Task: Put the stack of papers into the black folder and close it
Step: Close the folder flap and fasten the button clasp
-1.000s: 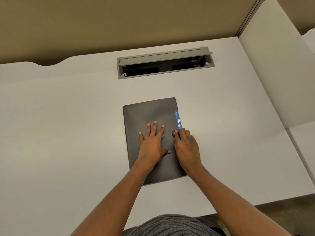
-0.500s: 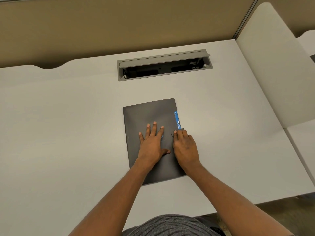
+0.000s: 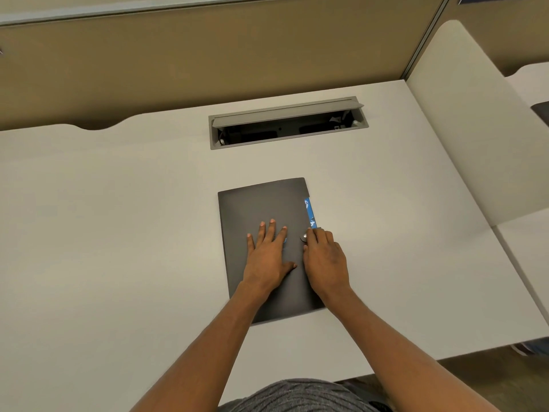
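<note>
The black folder [image 3: 261, 209] lies shut on the white desk [image 3: 118, 233], in front of me. A blue strip [image 3: 310, 211] of what is inside shows along its right edge; the papers themselves are hidden. My left hand [image 3: 269, 257] rests flat on the cover with its fingers spread. My right hand [image 3: 325, 258] sits at the folder's right edge, its bent fingertips on the clasp tab beside a round snap button [image 3: 303, 237].
A grey cable hatch [image 3: 286, 123] is set open into the desk behind the folder. A white divider panel [image 3: 463, 138] stands along the right side. A tan partition wall [image 3: 208, 55] runs along the back. The desk's front edge is near my body.
Both hands stay in place on the folder. The view has tilted a little, so more of the back wall shows. The snap button is plainer beside my right fingertips.
</note>
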The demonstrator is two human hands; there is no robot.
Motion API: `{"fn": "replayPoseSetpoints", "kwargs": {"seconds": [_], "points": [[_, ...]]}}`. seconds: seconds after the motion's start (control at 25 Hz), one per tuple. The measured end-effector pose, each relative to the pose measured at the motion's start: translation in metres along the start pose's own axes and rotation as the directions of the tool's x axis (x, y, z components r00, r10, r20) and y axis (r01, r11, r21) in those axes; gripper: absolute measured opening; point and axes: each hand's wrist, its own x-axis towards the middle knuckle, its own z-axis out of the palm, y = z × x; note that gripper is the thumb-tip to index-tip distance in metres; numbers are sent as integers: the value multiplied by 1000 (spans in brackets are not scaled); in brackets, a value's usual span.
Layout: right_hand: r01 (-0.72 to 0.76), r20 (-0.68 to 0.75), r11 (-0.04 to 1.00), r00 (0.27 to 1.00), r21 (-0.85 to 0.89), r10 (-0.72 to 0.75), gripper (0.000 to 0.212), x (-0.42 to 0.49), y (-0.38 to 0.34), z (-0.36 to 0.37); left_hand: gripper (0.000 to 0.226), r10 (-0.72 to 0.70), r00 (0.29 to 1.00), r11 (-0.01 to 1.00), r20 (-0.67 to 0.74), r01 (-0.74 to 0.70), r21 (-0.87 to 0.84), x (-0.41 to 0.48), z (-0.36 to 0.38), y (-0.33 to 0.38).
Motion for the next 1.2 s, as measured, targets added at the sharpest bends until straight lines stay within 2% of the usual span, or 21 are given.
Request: {"fn": "replayPoseSetpoints", "kwargs": {"seconds": [0.12, 0.2, 0.28, 0.36, 0.48, 0.64, 0.88, 1.0, 1.12, 1.2], "points": [[-37, -74, 996, 996, 87, 44, 45, -3, 1, -8, 88, -16, 997, 995, -80, 8, -98, -6, -6, 5], [-98, -97, 972, 988, 216, 121, 55, -3, 4, -13, 83, -75, 982, 981, -175, 41, -189, -10, -12, 3], [-151, -77, 940, 980, 306, 183, 65, -3, 9, -16, 81, -187, 944, 967, -271, 129, -218, -16, -18, -1], [-211, -26, 905, 971, 370, 237, 76, -1, 13, -15, 84, -322, 896, 941, -306, 268, -205, -21, -22, -8], [-286, 59, 863, 956, 417, 289, 89, 3, 14, -14, 94, -527, 813, 842, -246, 460, -282, -30, -27, -19], [-330, 120, 875, 944, 355, 307, 76, 7, 0, -10, 104, -687, 723, 693, -77, 619, -371, -40, -27, -23], [-368, 137, 860, 930, 353, 341, 77, 11, -11, -7, 108, -638, 766, 719, -81, 556, -417, -45, -17, -11], [-395, 182, 814, 919, 426, 351, 79, 17, -11, -7, 102, -623, 772, 738, -126, 527, -422, -45, -18, -12], [-422, 224, 782, 906, 459, 358, 80, 20, -11, -9, 87, -673, 732, 676, -106, 551, -489, -39, -25, -24], [-422, 225, 780, 906, 461, 358, 79, 21, -12, -10, 65, -709, 703, 609, -60, 566, -556, -35, -29, -35]]}}
